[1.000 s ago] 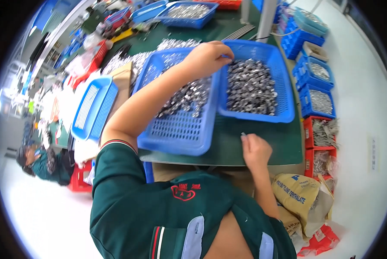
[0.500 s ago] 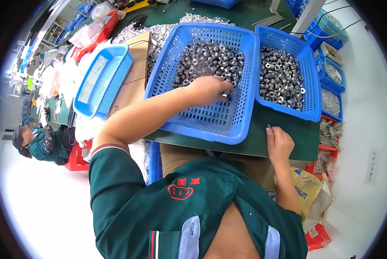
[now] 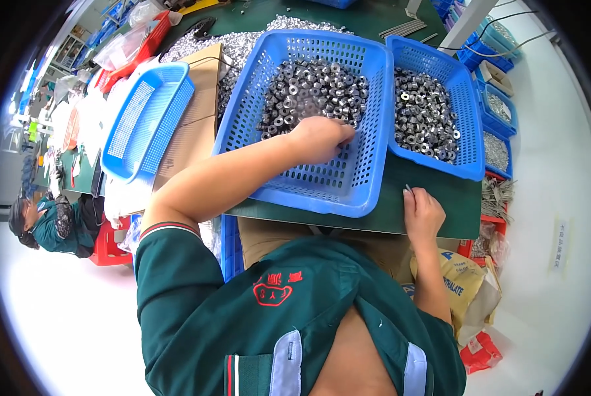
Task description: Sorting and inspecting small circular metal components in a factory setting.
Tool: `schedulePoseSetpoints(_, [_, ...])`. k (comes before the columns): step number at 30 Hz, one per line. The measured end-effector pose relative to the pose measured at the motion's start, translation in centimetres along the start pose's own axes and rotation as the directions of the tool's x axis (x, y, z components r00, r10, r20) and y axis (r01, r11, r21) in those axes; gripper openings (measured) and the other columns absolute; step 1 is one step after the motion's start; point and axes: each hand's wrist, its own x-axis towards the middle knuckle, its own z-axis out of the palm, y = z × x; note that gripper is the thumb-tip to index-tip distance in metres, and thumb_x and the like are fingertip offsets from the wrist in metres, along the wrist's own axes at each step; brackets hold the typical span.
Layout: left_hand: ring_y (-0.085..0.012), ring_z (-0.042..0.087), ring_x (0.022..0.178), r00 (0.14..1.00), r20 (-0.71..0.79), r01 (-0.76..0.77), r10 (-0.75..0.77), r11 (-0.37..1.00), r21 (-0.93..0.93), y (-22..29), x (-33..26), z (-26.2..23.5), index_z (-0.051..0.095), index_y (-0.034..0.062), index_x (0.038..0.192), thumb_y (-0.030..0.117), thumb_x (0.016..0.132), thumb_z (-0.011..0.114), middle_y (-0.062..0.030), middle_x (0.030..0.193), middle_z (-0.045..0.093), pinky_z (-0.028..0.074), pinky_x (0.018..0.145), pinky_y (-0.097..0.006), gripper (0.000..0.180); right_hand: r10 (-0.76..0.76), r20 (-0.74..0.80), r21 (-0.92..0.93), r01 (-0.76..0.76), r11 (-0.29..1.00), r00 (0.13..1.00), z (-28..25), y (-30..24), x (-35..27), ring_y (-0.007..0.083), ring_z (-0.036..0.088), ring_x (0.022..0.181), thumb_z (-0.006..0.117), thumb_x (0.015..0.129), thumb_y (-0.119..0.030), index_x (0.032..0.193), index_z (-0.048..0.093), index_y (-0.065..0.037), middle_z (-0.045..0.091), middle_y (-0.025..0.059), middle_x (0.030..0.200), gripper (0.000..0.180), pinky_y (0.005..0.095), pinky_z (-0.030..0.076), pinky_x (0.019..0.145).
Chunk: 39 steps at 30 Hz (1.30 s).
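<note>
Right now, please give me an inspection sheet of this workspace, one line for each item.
Surface: green table, mostly covered.
Job's things: big blue basket with small metal rings; second basket also holds rings.
Clutter: empty blue basket, cardboard sheet, loose ring heap.
Hands: left hand curled in the rings; right hand on the table edge, pinching a small metal piece.
Cables: thin wire at upper right.
Surroundings: another person at far left; sacks on the floor.

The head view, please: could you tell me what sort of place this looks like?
Probably a factory sorting or assembly bench. Blue mesh baskets hold heaps of small metal ring-shaped parts, the left hand reaches into one, and another seated worker sits at a nearby table.
</note>
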Motion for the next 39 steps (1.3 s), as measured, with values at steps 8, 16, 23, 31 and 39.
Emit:
schedulePoseSetpoints(8, [-0.0096, 0.055, 0.068, 0.964, 0.049, 0.199, -0.262, 0.588, -0.784, 0.0, 0.7, -3.1, 0.060, 0.0021, 0.113, 0.008, 0.088, 0.060, -0.0021, 0.074, 0.058, 0.048, 0.064, -0.026, 0.026, 0.026, -0.004, -0.002, -0.026, 1.000, 1.000, 0.0, 0.0, 0.1, 0.0290, 0.058, 0.058, 0.063, 0.085, -0.018, 0.076, 0.057, -0.008, 0.058, 0.0101, 0.065, 0.015, 0.0385, 0.045, 0.053])
schedulePoseSetpoints(16, [-0.0156, 0.063, 0.076, 0.989, 0.029, 0.002, -0.144, -0.182, -0.983, 0.8, -1.7, -6.4, 0.059, 0.0002, 0.108, 0.002, 0.088, 0.059, -0.0045, 0.088, 0.062, 0.053, 0.075, -0.028, 0.019, 0.206, -0.093, 0.267, -0.175, 0.948, 0.974, -0.7, -1.5, 0.2, 0.0271, 0.057, 0.054, 0.061, 0.088, -0.014, 0.089, 0.063, -0.006, 0.059, 0.0107, 0.065, 0.009, 0.0335, 0.043, 0.051])
schedulePoseSetpoints(23, [-0.0126, 0.058, 0.068, 0.998, 0.052, 0.044, -0.034, -0.216, -0.975, 1.4, -2.7, -5.6, 0.060, 0.0006, 0.106, 0.016, 0.089, 0.063, -0.0044, 0.086, 0.061, 0.051, 0.065, -0.026, 0.023, 0.029, -0.129, 0.473, 0.036, 0.881, 0.991, -4.5, -9.2, 7.0, 0.0286, 0.057, 0.057, 0.065, 0.083, -0.008, 0.087, 0.061, -0.001, 0.059, 0.0122, 0.069, 0.009, 0.0338, 0.044, 0.053])
schedulePoseSetpoints(31, [-0.0109, 0.052, 0.061, 0.998, 0.033, 0.035, -0.062, 0.029, -0.999, 2.4, -2.6, -5.2, 0.057, 0.0024, 0.091, 0.024, 0.086, 0.069, -0.0037, 0.071, 0.057, 0.040, 0.055, -0.024, 0.025, -0.144, -0.056, 0.302, 0.154, 0.941, 0.988, -2.8, -10.9, 10.1, 0.0269, 0.057, 0.056, 0.064, 0.083, -0.015, 0.074, 0.054, -0.007, 0.056, 0.0074, 0.064, 0.016, 0.0369, 0.041, 0.048])
schedulePoseSetpoints(39, [-0.0123, 0.050, 0.048, 0.978, 0.147, 0.148, -0.149, -0.005, -0.989, 1.4, -2.9, -5.8, 0.054, 0.0030, 0.085, 0.025, 0.089, 0.065, -0.0065, 0.064, 0.058, 0.038, 0.045, -0.023, 0.025, -0.301, -0.132, 0.062, 0.311, 0.948, 0.944, -1.6, -11.9, 11.2, 0.0299, 0.056, 0.055, 0.063, 0.083, -0.012, 0.072, 0.051, -0.005, 0.053, 0.0096, 0.059, 0.017, 0.0388, 0.041, 0.048])
